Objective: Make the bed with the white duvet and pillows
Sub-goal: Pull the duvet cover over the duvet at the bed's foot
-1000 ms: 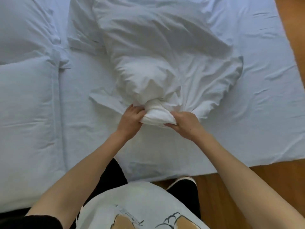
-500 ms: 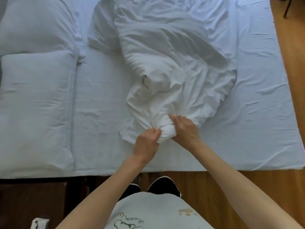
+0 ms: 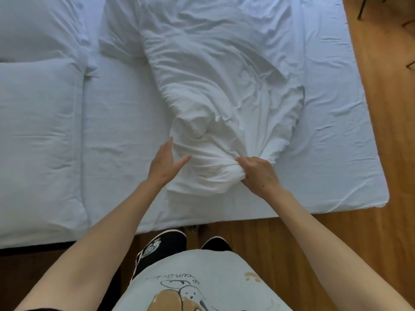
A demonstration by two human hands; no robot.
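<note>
A crumpled white duvet (image 3: 220, 86) lies bunched in the middle of the bed, over the white sheet (image 3: 125, 131). My right hand (image 3: 258, 173) pinches a gathered corner of the duvet near the bed's front edge. My left hand (image 3: 166, 162) is flat and open, fingers apart, resting against the duvet's left fold and holding nothing. Two white pillows lie at the left: one near (image 3: 38, 140), one farther back (image 3: 38, 25).
The mattress edge (image 3: 269, 212) runs across in front of me, its corner at the right. Wooden floor (image 3: 381, 108) lies to the right and below. My feet in dark shoes (image 3: 166, 245) stand close to the bed. Dark furniture legs (image 3: 363, 7) show at the top right.
My left hand has let go of the gathered duvet corner and opened, moving left. My right hand still grips the corner. The view has drawn back from the bed.
</note>
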